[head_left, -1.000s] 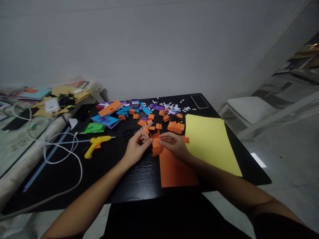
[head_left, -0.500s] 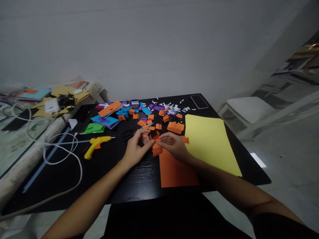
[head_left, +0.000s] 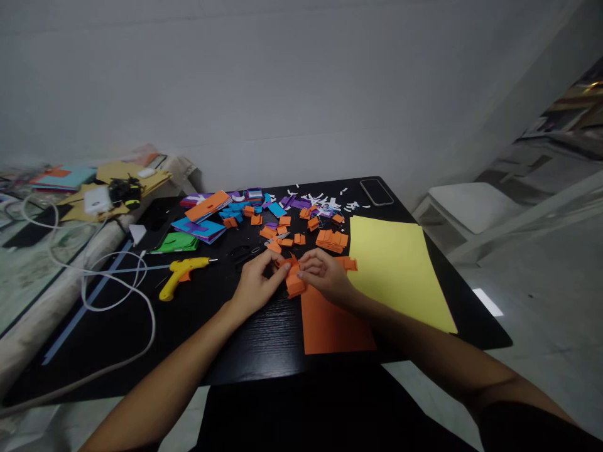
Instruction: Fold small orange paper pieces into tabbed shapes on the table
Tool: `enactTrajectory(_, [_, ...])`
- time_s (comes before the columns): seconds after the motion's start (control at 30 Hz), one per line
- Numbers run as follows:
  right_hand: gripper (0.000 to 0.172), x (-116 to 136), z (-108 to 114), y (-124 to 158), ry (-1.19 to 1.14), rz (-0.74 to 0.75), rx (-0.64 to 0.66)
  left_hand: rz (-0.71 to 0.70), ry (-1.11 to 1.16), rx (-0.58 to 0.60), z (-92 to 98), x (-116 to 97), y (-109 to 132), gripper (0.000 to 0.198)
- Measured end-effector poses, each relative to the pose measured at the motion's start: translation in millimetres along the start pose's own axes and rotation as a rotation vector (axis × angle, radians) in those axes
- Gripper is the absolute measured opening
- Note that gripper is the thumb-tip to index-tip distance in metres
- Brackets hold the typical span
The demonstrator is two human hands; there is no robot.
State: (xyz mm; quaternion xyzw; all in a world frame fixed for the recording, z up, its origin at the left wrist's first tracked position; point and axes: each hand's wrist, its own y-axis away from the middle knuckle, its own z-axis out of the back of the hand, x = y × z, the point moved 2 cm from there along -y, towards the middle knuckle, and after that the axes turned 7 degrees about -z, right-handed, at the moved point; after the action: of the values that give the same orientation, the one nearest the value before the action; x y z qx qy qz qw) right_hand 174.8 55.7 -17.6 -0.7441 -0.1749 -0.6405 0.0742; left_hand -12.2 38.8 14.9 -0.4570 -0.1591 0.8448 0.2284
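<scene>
Between my two hands is a folded orange paper piece (head_left: 295, 285), held low over the table. My left hand (head_left: 259, 276) pinches its left side between thumb and fingers. My right hand (head_left: 327, 275) has its fingers curled, with the thumb against the piece's right side. Partly under my right hand lies a flat orange sheet (head_left: 334, 326). A stack of folded orange pieces (head_left: 332, 241) sits just beyond the right hand. Several small orange folded pieces (head_left: 299, 239) are scattered past my fingertips. Black-handled scissors (head_left: 245, 252) rest near my left hand, partly covered.
Yellow sheets (head_left: 396, 270) lie on the right of the black table (head_left: 254, 358), with a phone (head_left: 376, 192) at the far corner. A yellow glue gun (head_left: 183, 276) and a white cable (head_left: 153, 320) are on the left. White paper scraps (head_left: 325, 204) and folded coloured papers (head_left: 200, 229) lie behind.
The orange piece has tilted and its upper flaps sit lower between my fingers. My left fingers have closed in around it. My right hand has shifted only slightly.
</scene>
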Motion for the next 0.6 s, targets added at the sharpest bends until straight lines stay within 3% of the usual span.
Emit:
enactTrajectory(0.1, [0.037,-0.1,-0.3,0.4,0.009,0.005,-0.004,0.0,0.006,-0.02,0.3,-1.4,-0.5,0.012])
enactTrajectory(0.27, [0.035,1.4,3.1,-1.0,0.019,0.06,-0.078,0.101,0.139,-0.069,-2.2,3.6,0.9,0.031])
enactTrajectory(0.43, [0.035,1.4,5.3,-2.8,-0.032,0.078,-0.129,0.193,0.438,-0.015,-10.7,7.2,2.9,0.026])
enactTrajectory(0.6, [0.032,1.6,6.3,-4.1,-0.094,0.02,-0.083,0.207,0.47,-0.049,-9.4,4.9,-0.6,0.013])
